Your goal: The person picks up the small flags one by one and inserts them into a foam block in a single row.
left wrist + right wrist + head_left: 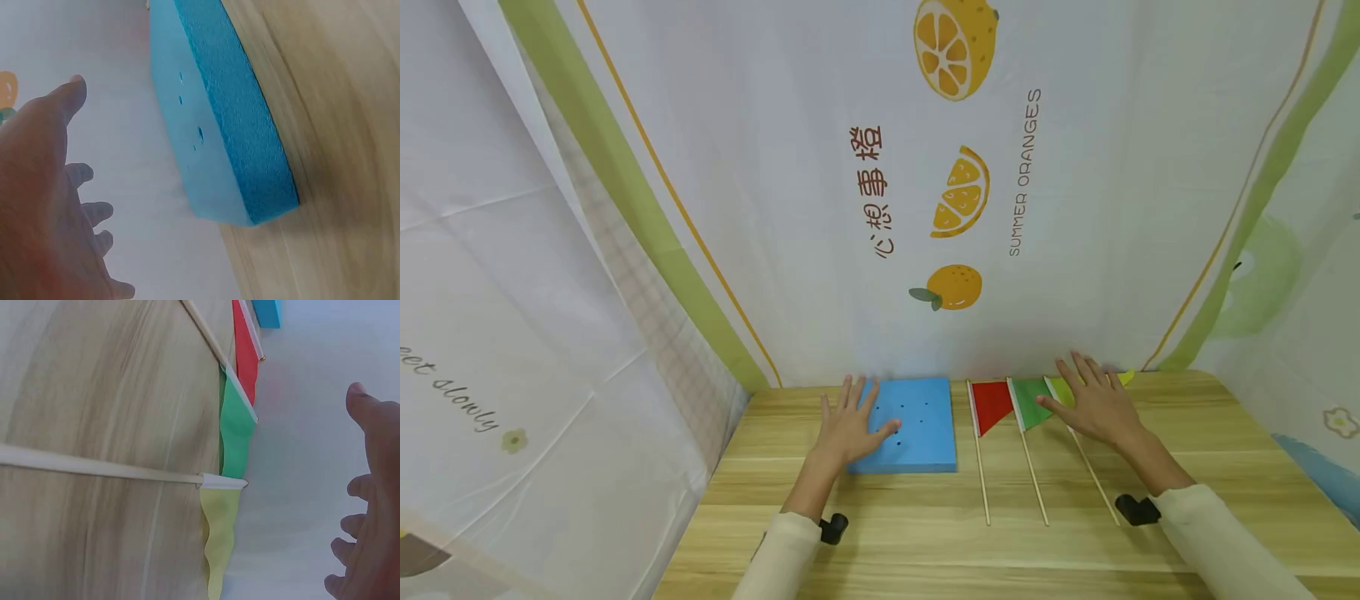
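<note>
A blue foam block [917, 446] with several small holes in its top lies on the table. Over its left side my left hand [847, 429] hovers with fingers spread; the left wrist view shows a gap between hand and foam block [256, 144]. To the right lie a red flag [991, 406], a green flag [1030, 402] and a yellow flag [1060, 390], each on a thin wooden stick. My right hand [1097, 404] is spread above the yellow flag [220, 534], hiding part of it in the head view. Neither hand holds anything.
The wooden table [910, 542] meets a white curtain [805, 250] printed with oranges along its back edge. More cloth hangs at the left and right. A black wrist mount [833, 528] sits at the left wrist, another mount [1137, 510] at the right.
</note>
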`<state>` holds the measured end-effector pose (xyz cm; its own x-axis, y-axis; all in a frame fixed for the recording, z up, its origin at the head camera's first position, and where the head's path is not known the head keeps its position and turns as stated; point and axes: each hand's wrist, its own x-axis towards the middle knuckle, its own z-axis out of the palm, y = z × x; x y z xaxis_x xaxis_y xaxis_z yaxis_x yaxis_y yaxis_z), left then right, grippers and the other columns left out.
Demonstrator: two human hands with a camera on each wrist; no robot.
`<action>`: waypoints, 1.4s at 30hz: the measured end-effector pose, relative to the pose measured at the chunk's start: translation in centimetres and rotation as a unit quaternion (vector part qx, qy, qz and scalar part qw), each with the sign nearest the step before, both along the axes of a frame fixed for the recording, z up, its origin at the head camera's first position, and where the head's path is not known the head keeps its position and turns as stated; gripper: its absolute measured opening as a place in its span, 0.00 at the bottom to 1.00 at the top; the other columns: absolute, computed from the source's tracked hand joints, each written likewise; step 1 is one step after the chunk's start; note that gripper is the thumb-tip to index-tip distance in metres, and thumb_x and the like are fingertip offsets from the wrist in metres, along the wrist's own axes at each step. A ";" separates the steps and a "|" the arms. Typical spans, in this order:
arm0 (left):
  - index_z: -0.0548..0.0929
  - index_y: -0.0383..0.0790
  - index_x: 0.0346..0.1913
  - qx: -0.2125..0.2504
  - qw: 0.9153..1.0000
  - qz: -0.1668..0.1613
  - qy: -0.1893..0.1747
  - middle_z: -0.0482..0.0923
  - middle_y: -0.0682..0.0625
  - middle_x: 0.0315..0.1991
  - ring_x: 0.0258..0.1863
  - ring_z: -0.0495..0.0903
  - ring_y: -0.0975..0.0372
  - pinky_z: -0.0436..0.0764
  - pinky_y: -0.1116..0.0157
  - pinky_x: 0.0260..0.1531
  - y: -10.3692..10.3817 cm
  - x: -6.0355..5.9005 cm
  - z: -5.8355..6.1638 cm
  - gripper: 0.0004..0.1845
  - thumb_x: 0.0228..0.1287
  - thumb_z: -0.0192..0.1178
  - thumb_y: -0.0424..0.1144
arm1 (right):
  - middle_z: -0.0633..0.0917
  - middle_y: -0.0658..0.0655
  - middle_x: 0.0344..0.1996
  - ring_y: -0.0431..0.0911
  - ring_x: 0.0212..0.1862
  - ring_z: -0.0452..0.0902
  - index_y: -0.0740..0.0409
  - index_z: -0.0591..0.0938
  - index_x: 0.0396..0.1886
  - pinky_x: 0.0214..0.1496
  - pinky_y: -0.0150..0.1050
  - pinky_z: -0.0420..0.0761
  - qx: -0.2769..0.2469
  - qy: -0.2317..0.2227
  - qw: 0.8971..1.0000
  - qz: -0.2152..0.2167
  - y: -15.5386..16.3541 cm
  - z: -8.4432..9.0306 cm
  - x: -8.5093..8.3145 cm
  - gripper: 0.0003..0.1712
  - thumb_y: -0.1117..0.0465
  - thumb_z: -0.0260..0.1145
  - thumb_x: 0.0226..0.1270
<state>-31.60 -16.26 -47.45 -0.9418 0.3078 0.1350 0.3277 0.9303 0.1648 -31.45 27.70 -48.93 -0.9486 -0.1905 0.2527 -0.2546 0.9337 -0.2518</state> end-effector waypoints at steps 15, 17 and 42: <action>0.60 0.44 0.86 0.029 0.999 -0.035 -0.007 0.54 0.37 0.86 0.87 0.48 0.40 0.53 0.26 0.78 0.4 2.2 -2.3 0.44 0.78 0.55 0.65 | 0.76 0.77 0.71 0.76 0.70 0.72 0.70 0.75 0.74 0.64 0.74 0.77 -0.057 0.017 0.998 0.011 -1.7 -1.0 2.6 0.40 0.41 0.63 0.80; 0.61 0.43 0.85 0.034 0.999 -0.040 -0.010 0.54 0.37 0.86 0.86 0.50 0.39 0.54 0.27 0.78 0.5 2.5 -2.8 0.43 0.80 0.55 0.63 | 0.80 0.77 0.67 0.75 0.67 0.75 0.72 0.78 0.70 0.63 0.73 0.79 -0.071 0.021 0.997 0.015 -2.1 -1.5 2.8 0.37 0.44 0.65 0.80; 0.67 0.45 0.83 0.010 0.999 -0.041 -0.021 0.58 0.38 0.85 0.84 0.57 0.42 0.58 0.33 0.80 2.1 3.9 -5.7 0.32 0.85 0.49 0.56 | 0.81 0.51 0.22 0.44 0.25 0.73 0.59 0.81 0.28 0.26 0.40 0.73 -0.122 -0.065 0.990 -0.027 -6.5 -5.6 3.7 0.17 0.53 0.73 0.72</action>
<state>-27.65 -14.21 -53.14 -0.9182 0.3824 0.1035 0.3957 0.8968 0.1977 -27.71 21.17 -54.49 -0.9834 -0.0873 0.1592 -0.1564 0.8525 -0.4988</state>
